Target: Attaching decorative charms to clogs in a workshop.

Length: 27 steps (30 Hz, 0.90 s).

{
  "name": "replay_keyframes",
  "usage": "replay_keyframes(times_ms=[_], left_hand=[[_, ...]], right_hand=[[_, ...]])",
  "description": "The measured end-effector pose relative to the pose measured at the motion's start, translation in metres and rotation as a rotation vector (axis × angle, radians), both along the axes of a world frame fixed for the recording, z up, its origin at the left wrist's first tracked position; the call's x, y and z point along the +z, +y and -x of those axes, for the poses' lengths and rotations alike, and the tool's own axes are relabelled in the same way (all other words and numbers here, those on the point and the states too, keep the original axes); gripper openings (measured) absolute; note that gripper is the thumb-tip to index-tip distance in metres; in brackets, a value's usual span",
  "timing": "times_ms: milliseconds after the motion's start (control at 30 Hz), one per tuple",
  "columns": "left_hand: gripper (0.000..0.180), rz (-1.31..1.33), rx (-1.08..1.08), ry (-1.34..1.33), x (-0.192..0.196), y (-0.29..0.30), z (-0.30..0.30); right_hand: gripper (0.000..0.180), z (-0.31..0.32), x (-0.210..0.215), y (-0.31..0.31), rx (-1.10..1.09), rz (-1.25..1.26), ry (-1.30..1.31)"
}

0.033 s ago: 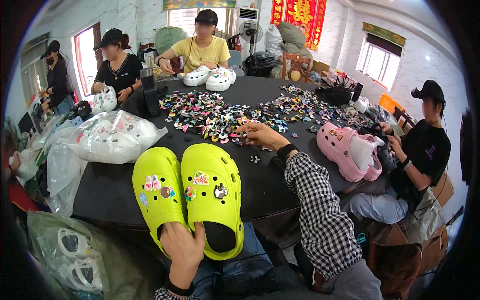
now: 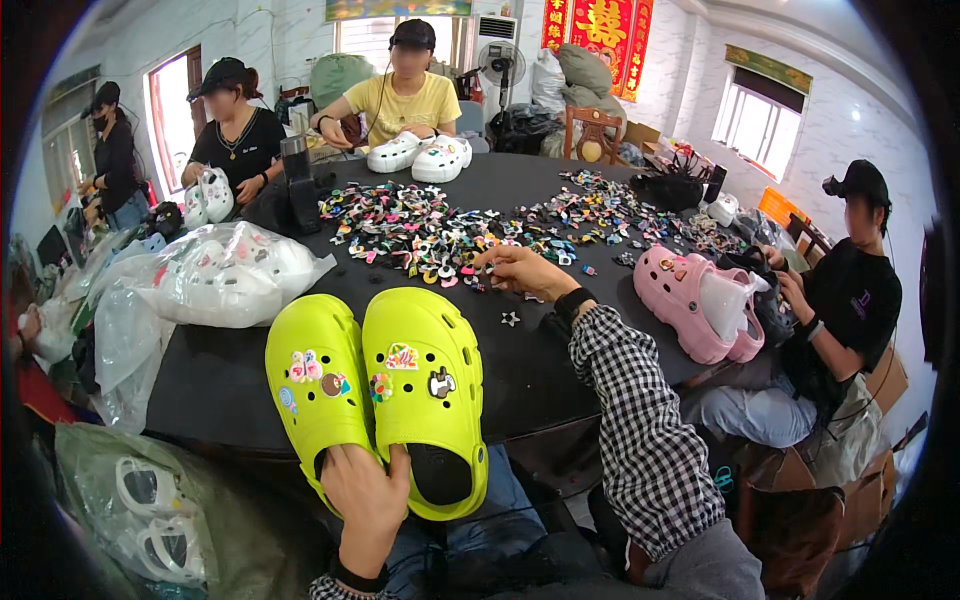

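Observation:
A pair of lime-green clogs, the left clog (image 2: 318,380) and the right clog (image 2: 425,385), leans at the near table edge, toes pointing away. Several colourful charms sit on their uppers. My left hand (image 2: 365,490) is closed on them, fingers inside the left clog's opening and thumb at the right clog's rim. Across the table, my right hand (image 2: 528,272) reaches to the near edge of a heap of loose shoe charms (image 2: 400,225). Its fingers look apart and touch the charms; nothing held shows between them. A star-shaped charm (image 2: 510,319) lies nearer me.
Bagged white clogs (image 2: 230,275) lie left on the black table (image 2: 220,385); pink clogs (image 2: 680,295) stand right. Below left is a bag with white-framed items (image 2: 160,520). Co-workers surround the table, one behind white clogs (image 2: 435,158). A dark holder (image 2: 297,185) stands far left.
The co-worker in black at the far left has turned the white clogs slightly. My hands and the lime-green clogs have not visibly moved.

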<state>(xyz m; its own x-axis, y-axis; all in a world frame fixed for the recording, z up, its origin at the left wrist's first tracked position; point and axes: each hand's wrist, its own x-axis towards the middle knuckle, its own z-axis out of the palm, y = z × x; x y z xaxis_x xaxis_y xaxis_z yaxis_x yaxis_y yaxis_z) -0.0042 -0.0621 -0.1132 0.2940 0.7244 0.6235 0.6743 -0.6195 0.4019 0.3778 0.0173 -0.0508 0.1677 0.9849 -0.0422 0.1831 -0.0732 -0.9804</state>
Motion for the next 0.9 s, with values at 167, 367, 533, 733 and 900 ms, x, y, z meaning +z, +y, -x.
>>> replay_keyframes(times_ms=[167, 367, 533, 733, 900], left_hand=[[0.060, 0.006, -0.004, -0.028, 0.003, -0.001, 0.000], [0.056, -0.012, 0.017, -0.006, 0.003, -0.002, -0.001], [0.055, -0.025, -0.001, -0.026, 0.004, -0.001, -0.003], [0.055, -0.006, 0.015, -0.016, 0.004, -0.003, -0.002], [0.055, -0.012, 0.017, -0.021, 0.001, -0.002, 0.000]], right_hand=[[0.028, 0.010, 0.003, -0.001, 0.066, -0.047, -0.140], [0.030, 0.003, -0.004, 0.005, 0.118, -0.073, -0.250], [0.028, 0.000, -0.016, 0.010, 0.127, -0.181, -0.489], [0.025, 0.006, -0.015, 0.010, 0.156, -0.217, -0.817], [0.027, 0.003, -0.013, 0.012, 0.108, -0.278, -0.660]])
